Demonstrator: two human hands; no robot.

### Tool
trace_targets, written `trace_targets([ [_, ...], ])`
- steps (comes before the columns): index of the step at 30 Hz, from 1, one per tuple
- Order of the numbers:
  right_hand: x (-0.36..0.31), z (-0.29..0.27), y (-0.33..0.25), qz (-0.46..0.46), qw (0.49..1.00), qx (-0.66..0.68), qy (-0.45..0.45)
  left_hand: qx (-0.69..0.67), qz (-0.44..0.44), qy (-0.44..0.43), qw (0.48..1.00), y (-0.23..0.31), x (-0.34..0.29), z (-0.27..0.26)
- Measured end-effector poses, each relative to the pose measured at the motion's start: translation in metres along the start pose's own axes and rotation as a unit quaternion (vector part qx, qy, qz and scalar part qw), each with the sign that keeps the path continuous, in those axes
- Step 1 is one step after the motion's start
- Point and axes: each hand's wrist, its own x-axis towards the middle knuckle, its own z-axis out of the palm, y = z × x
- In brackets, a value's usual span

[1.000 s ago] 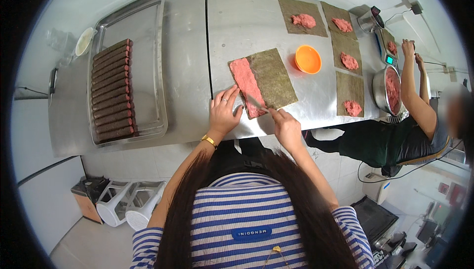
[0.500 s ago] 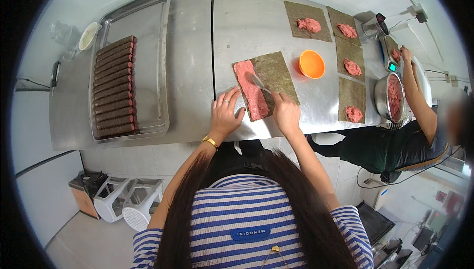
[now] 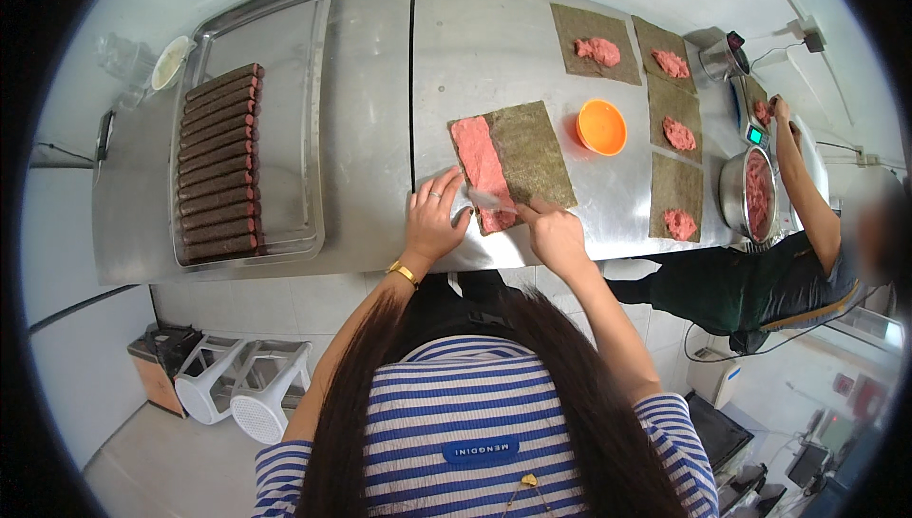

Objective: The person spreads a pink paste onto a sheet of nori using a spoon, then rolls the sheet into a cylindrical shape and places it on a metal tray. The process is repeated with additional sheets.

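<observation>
A sheet of dark green seaweed [image 3: 537, 152] lies on the steel table, with a band of pink minced meat [image 3: 482, 152] along its left side. My right hand [image 3: 556, 235] is closed round the handle of a metal spreading knife [image 3: 486, 200]. Its blurred blade rests on the lower part of the meat band. My left hand [image 3: 437, 219] lies at the sheet's lower left edge, fingers apart and holding nothing. The fingertips are close to the meat, seemingly against the sheet's edge.
An orange bowl [image 3: 601, 126] stands right of the sheet. Beyond it, several seaweed sheets [image 3: 665, 181] bear meat lumps. At far right a co-worker's hand [image 3: 779, 107] is by a scale [image 3: 756, 135] and a steel bowl [image 3: 736, 197]. Left, a metal tray [image 3: 290, 71] holds dark rolls [image 3: 218, 166].
My right hand has drawn the spreading knife down the meat band toward me, from its middle to its lower part. My left hand has stayed in place.
</observation>
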Motion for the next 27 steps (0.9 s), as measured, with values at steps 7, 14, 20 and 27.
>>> trace_targets([
  [7,0.031,-0.022,0.044,-0.089,0.992,-0.036,0.078,0.014,0.005,0.0,1.0,0.0,-0.001,-0.001],
  [14,0.09,-0.012,0.063,-0.146,0.983,-0.063,0.097,0.01,0.001,-0.009,1.0,-0.002,0.0,0.0],
  [20,0.138,-0.021,0.072,-0.128,0.981,-0.078,0.125,0.012,-0.002,-0.021,1.0,-0.001,0.001,-0.002],
  [27,0.114,-0.029,0.073,-0.211,0.973,-0.038,0.089,0.02,0.001,-0.019,1.0,-0.002,0.0,0.0],
])
